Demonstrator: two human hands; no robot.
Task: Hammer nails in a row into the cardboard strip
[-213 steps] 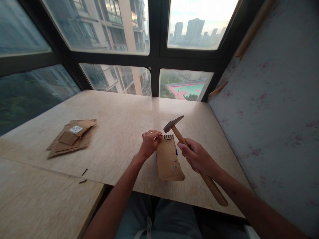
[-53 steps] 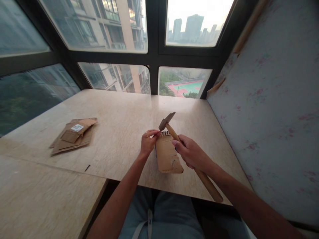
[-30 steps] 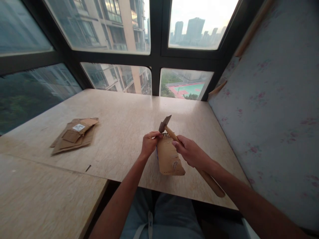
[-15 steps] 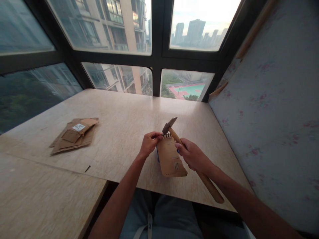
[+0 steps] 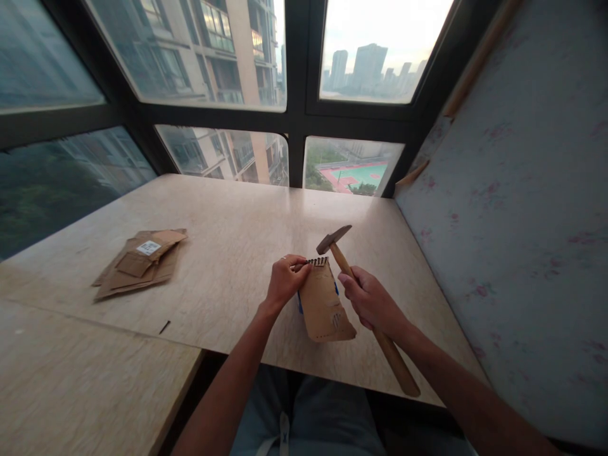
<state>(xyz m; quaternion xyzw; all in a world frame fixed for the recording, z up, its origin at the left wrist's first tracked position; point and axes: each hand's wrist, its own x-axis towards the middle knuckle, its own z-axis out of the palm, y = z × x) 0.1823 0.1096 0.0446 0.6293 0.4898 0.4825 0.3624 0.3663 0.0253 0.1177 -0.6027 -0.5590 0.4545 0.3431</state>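
Left hand (image 5: 286, 280) apparently pinches one end of a row of dark metal nails (image 5: 320, 261) on torn brown cardboard (image 5: 323, 304), atop a beige marbled counter (image 5: 237, 234); right hand (image 5: 375, 299) grips a wooden-handled metal hammer (image 5: 341, 258). Light, square taps seem safest.

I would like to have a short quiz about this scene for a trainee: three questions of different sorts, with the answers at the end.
1. Multiple choice. What does the right hand hold?
A. pliers
B. a hammer
C. a screwdriver

2. True or false? A white label shows on the cardboard pile.

3. Fill in the missing word. As the person sees it, the row of nails runs along the ____ edge of the brown cardboard piece, near or far.

Key: 1. B. 2. True. 3. Far.
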